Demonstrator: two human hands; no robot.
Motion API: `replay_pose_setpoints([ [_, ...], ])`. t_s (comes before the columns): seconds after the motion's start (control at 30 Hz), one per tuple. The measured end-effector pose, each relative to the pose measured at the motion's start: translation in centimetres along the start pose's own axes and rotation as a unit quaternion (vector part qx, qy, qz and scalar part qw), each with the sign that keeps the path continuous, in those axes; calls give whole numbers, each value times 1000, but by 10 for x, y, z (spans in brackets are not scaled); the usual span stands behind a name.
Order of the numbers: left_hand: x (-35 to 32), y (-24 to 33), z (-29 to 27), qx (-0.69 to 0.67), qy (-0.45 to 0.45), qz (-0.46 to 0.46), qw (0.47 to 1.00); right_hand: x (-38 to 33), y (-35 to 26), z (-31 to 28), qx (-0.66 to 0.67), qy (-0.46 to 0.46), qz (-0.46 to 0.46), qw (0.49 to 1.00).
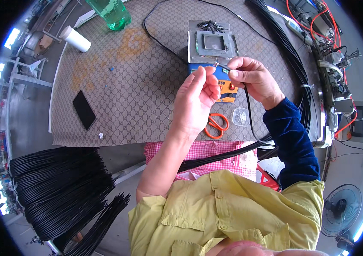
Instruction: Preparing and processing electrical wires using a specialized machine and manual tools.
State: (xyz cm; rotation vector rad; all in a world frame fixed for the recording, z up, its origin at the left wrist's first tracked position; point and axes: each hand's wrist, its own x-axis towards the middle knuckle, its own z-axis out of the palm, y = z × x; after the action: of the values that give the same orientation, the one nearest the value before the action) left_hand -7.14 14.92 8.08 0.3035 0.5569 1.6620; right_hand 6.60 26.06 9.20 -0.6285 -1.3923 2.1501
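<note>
Right grip (256, 81) on black cable (249, 104), just behind its tip

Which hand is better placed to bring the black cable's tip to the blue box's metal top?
Probably the right hand: it pinches the black cable near its tip; whether the left hand grips it is unclear.

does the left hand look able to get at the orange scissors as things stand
Probably yes: the orange-handled scissors lie on the table close to the left hand, and nothing seems to cover their handle loops.
</note>
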Motion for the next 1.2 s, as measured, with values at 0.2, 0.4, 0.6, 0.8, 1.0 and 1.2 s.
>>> replay_pose_setpoints([
  [0.2,2,-2,0,-24,-6,-11,1000,-1,-1,3,6,-19,24,1000],
  [0.4,2,1,-6,-16,-14,-20,1000,-1,0,5,12,-35,41,998],
  [0.6,3,5,-12,-21,-24,-42,999,0,2,4,5,-49,51,997],
  [0.8,1,6,-14,-42,3,-46,998,4,-5,0,-81,-2,12,997],
  [1.0,-10,-5,-29,-26,28,-48,998,27,-16,-25,-317,93,-107,938],
  [1.2,-19,-14,-41,-37,43,-61,997,55,-12,-50,-554,156,-193,795],
])
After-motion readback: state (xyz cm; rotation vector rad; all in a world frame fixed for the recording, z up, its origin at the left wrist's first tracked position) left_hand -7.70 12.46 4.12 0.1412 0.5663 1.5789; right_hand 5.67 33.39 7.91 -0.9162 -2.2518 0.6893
